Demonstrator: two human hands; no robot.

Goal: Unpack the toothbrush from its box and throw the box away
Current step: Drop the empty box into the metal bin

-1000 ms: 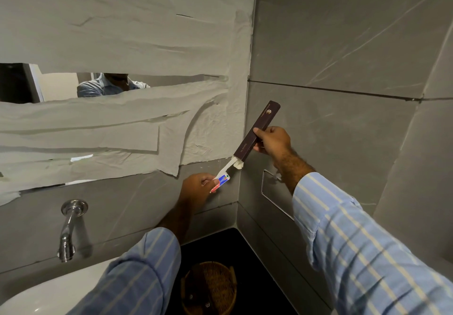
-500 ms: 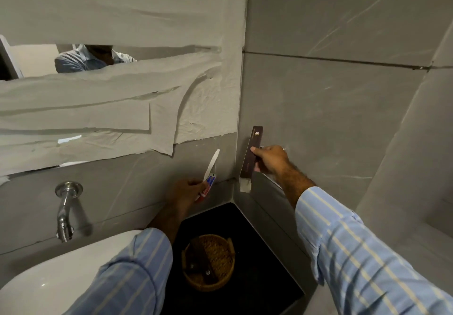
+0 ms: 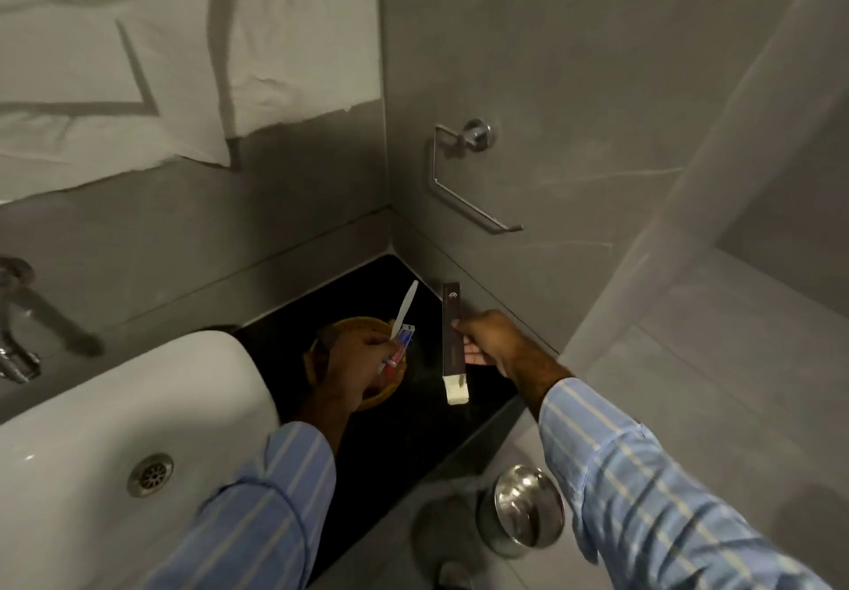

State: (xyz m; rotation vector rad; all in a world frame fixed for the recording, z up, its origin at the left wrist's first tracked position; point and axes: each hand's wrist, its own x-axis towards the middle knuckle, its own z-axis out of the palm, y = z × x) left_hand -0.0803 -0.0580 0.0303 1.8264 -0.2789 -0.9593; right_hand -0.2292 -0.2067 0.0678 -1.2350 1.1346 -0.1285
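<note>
Both hands lowered toward the dark counter (image 3: 413,433), left hand (image 3: 356,366) clamped on toothbrush (image 3: 406,309) and small tube (image 3: 399,351) over wicker basket (image 3: 381,394), right hand (image 3: 489,343) gripping upright brown box (image 3: 452,332), open flap down.

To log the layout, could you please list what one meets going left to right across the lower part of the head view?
Tap → sink → left hand → box → right hand → steel bin.

Dim grey-tiled bathroom corner (image 3: 386,203), seemingly windowless.
</note>
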